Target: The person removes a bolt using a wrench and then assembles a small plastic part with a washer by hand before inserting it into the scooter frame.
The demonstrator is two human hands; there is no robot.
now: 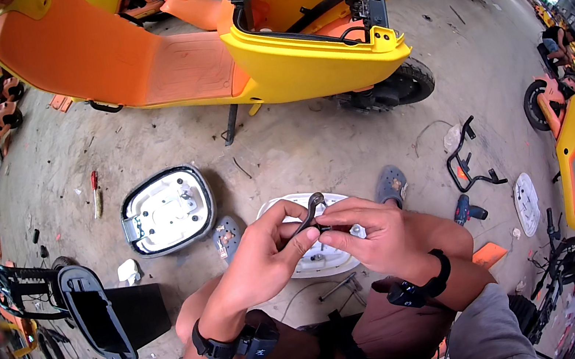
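Over my lap, my left hand (263, 254) is closed round a dark, curved piece with a rounded upper end (314, 201); its exact kind cannot be made out. My right hand (377, 233) meets it from the other side, thumb and fingers pinched at the piece's lower end. Fingers hide much of that end. Below both hands lies a white oval shell (306, 266) on the floor between my feet, partly covered by my hands. To its left a scooter seat (167, 211) rests upside down, showing its white underside and black rim.
A yellow and orange scooter (319, 67) stands ahead on its kickstand. A red-handled tool (94, 182) lies left; a black bin (133, 317) is nearer. At right are a black tubular bracket (462, 167), a power drill (468, 210) and a white oval panel (527, 204).
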